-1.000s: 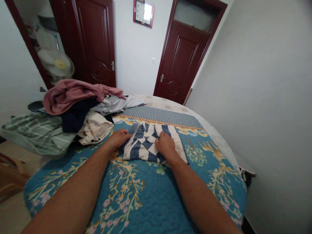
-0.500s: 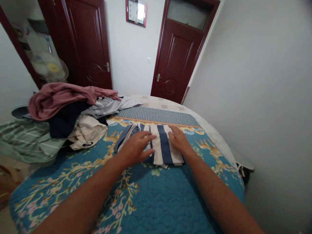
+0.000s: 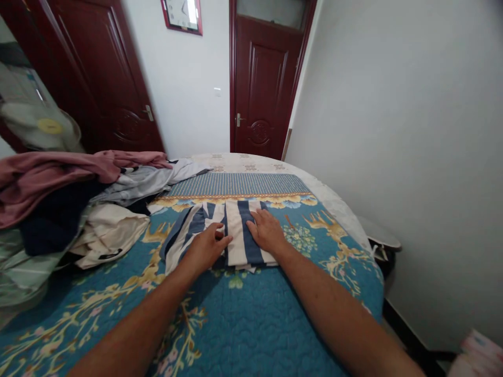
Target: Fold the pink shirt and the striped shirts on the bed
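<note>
A folded garment with navy and cream stripes (image 3: pixel 234 230) lies on the teal patterned cover, its left part looser and creased. My right hand (image 3: pixel 268 231) rests flat on its right side, fingers stretched out over the stripes. On the left part sits my left hand (image 3: pixel 206 246), its fingers bent and a small gap showing between thumb and forefinger. No cloth is visibly pinched there, though the undersides of these fingers are hidden.
Heaped clothes lie at the left: a pink garment (image 3: pixel 58 173), a grey-white one (image 3: pixel 137 183), a cream one (image 3: pixel 113 235) and a pale green one (image 3: pixel 27 267). The teal cover (image 3: pixel 251 324) spreads over a rounded table by the right wall.
The view has turned, shifting the scene leftward. My left hand's spread fingers have drawn in and bent. My right hand has moved from the garment's right edge farther onto it.
</note>
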`<state>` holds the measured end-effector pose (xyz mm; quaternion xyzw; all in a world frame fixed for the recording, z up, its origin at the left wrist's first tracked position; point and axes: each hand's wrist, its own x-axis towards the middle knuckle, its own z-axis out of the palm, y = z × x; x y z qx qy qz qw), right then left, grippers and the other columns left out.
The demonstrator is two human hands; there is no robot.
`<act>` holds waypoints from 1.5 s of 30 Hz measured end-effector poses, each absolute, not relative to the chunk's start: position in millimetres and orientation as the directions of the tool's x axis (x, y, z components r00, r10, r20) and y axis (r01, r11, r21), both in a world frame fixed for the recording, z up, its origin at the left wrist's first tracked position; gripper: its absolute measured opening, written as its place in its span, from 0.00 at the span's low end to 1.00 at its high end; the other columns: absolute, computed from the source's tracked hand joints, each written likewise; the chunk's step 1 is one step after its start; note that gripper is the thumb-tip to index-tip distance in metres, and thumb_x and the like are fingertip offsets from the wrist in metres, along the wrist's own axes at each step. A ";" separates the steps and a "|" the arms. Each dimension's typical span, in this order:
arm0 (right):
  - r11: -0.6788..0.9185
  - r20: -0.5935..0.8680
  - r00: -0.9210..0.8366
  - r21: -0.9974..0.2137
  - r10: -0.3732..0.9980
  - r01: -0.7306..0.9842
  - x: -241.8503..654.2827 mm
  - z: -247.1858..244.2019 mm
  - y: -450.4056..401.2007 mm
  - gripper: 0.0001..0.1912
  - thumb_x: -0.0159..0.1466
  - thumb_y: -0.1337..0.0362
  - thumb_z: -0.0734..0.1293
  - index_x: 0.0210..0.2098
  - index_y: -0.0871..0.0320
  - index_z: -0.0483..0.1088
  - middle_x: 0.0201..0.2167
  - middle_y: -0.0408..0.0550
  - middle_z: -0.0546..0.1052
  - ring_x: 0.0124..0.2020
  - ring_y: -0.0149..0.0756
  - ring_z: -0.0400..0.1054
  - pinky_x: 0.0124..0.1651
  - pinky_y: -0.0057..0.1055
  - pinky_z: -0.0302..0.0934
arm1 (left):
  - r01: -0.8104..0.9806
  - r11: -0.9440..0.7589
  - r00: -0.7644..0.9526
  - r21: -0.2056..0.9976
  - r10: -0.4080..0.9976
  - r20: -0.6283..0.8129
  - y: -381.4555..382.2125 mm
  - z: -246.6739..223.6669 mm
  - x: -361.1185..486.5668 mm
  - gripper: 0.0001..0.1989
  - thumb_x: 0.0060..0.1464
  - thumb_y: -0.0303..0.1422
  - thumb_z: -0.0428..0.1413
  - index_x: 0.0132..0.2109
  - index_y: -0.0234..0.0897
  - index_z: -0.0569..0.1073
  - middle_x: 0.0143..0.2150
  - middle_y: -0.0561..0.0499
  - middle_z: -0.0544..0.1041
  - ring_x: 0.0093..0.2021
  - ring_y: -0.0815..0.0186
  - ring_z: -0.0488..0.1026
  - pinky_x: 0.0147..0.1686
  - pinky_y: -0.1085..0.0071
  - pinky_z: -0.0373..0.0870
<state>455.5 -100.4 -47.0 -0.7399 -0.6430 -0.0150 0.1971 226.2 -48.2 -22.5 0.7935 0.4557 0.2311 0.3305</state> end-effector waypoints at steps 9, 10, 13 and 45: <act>-0.171 0.377 0.274 -0.285 0.885 0.943 452.5 -45.1 -107.9 0.30 0.78 0.50 0.58 0.73 0.57 0.63 0.74 0.60 0.64 0.76 0.52 0.54 0.75 0.52 0.50 | 0.549 -0.430 0.434 0.717 0.879 0.195 -32.4 -15.1 249.9 0.25 0.59 0.27 0.50 0.61 0.39 0.76 0.51 0.45 0.82 0.47 0.58 0.80 0.49 0.65 0.73; -0.170 0.378 0.273 -0.284 0.885 0.944 452.7 -44.9 -108.6 0.30 0.78 0.50 0.58 0.73 0.57 0.63 0.74 0.60 0.64 0.76 0.53 0.54 0.75 0.52 0.50 | 0.574 -0.416 0.434 0.706 0.885 0.168 -32.6 -14.0 250.8 0.24 0.60 0.29 0.51 0.62 0.38 0.75 0.51 0.44 0.82 0.48 0.56 0.80 0.49 0.63 0.73; -0.164 0.344 0.260 -0.283 0.902 0.945 453.7 -45.6 -109.7 0.28 0.79 0.51 0.56 0.71 0.56 0.66 0.73 0.59 0.67 0.74 0.53 0.57 0.74 0.51 0.52 | 0.618 -0.386 0.460 0.685 0.884 0.084 -34.3 -16.7 254.3 0.26 0.63 0.38 0.55 0.66 0.37 0.72 0.51 0.41 0.83 0.50 0.51 0.81 0.51 0.58 0.75; -0.033 0.459 0.110 -0.174 0.882 0.984 473.9 -88.0 -102.2 0.28 0.78 0.52 0.53 0.68 0.57 0.71 0.69 0.61 0.71 0.71 0.53 0.62 0.72 0.51 0.56 | 0.644 -0.759 0.729 0.099 0.647 0.222 -88.8 -65.8 241.5 0.45 0.71 0.56 0.42 0.79 0.25 0.54 0.81 0.30 0.50 0.82 0.45 0.45 0.77 0.45 0.46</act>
